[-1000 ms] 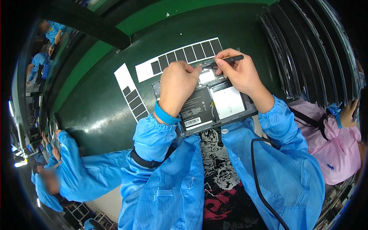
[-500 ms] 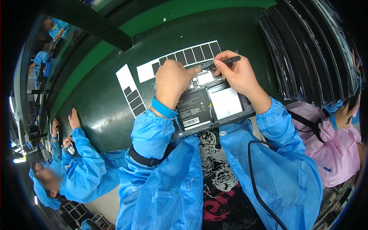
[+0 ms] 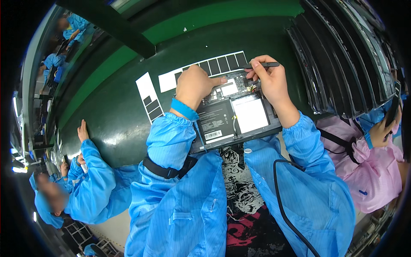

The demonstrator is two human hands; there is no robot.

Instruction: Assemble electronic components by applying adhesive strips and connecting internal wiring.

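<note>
R fingers pinched on blk tool aimed left, L fingers half-curled, hold unclear, laptop long axis L-R

Dark laptop base (innards bare)

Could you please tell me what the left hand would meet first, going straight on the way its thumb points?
Probably the right hand, holding a slim black tool; depth is unclear, so the left thumb might catch the circuit board below first.
</note>
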